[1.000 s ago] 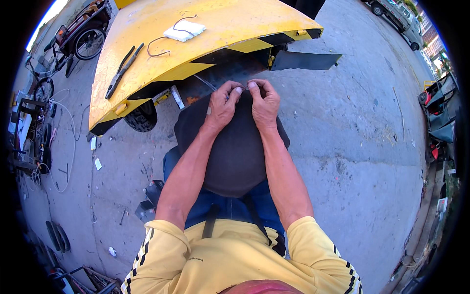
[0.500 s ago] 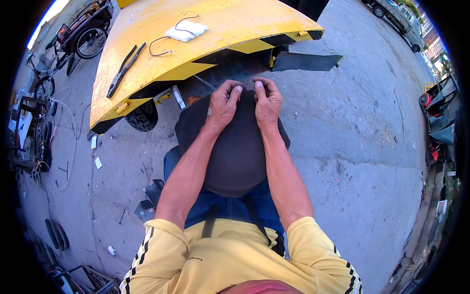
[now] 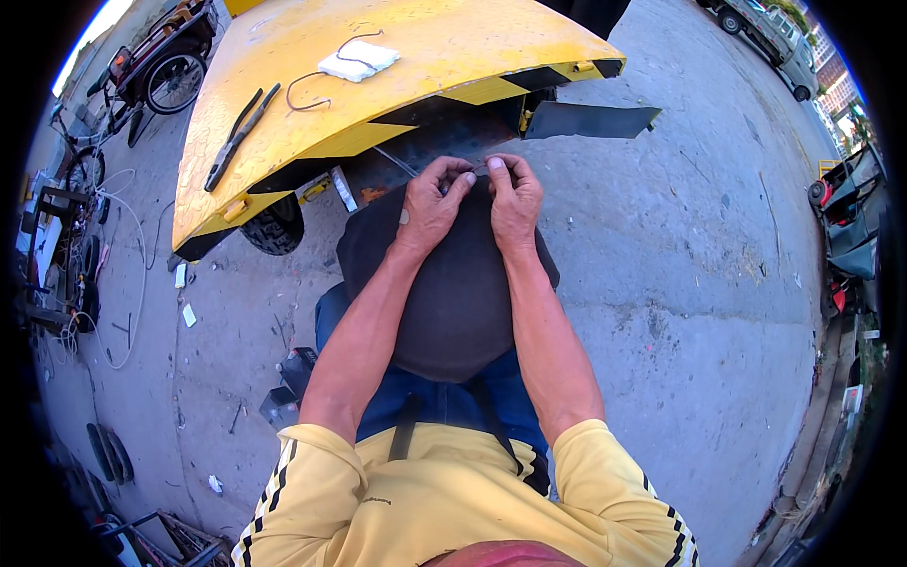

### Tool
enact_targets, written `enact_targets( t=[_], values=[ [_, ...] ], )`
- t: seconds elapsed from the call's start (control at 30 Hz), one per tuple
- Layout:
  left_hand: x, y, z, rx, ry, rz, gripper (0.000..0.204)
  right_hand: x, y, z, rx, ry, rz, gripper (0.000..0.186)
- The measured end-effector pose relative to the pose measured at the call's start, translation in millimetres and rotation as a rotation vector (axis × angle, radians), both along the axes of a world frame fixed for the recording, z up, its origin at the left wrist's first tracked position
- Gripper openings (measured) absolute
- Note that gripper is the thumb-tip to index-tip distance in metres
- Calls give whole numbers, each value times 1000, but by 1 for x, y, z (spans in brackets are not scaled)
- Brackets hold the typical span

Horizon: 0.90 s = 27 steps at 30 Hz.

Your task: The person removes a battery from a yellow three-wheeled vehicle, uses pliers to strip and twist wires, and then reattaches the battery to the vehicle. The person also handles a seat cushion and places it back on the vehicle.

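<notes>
Over the dark rounded cloth-like thing in front of my lap, my left hand and my right hand face each other, a small gap apart. Each has thumb and forefinger pinched together. A thin wire-like strand spans the gap between the fingertips; its ends are hidden in the grips. Just beyond is the striped edge of a yellow metal deck. On that deck lie black-handled pliers and a white block, with a bent dark wire across it.
A dark flat flap sticks out from the deck's right side. Under its left corner is a black tyre. A dark box-shaped thing stands on the concrete by my left leg. Bicycles and cables are farther left; a truck is far right.
Both hands have shifted very slightly; the right fingertips sit a little lower and nearer the left ones. Both pinches stay closed. The deck and the things on it have not moved.
</notes>
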<state>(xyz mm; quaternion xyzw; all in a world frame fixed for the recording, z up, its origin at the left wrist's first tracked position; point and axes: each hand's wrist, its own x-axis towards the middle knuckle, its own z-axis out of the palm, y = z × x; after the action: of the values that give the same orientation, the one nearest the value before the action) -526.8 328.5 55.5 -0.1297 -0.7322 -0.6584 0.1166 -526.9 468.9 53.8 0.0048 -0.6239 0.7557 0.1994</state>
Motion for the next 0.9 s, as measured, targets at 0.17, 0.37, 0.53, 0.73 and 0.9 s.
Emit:
enact_targets(
  t=[0.17,0.37,0.53,0.73,0.9],
  values=[
    [0,0,-1,-16,4,36,13,-3,2,-4,-70,25,21,12],
    [2,-2,2,-35,34,67,15,0,0,1,-26,11,20,13],
    [3,-3,3,-85,-5,48,16,1,1,2,50,53,24,11],
    [0,-7,1,-197,3,27,19,1,-6,0,94,40,-11,9],
    [1,-2,10,-226,-49,5,19,-6,2,-10,171,84,-56,11]
  ],
)
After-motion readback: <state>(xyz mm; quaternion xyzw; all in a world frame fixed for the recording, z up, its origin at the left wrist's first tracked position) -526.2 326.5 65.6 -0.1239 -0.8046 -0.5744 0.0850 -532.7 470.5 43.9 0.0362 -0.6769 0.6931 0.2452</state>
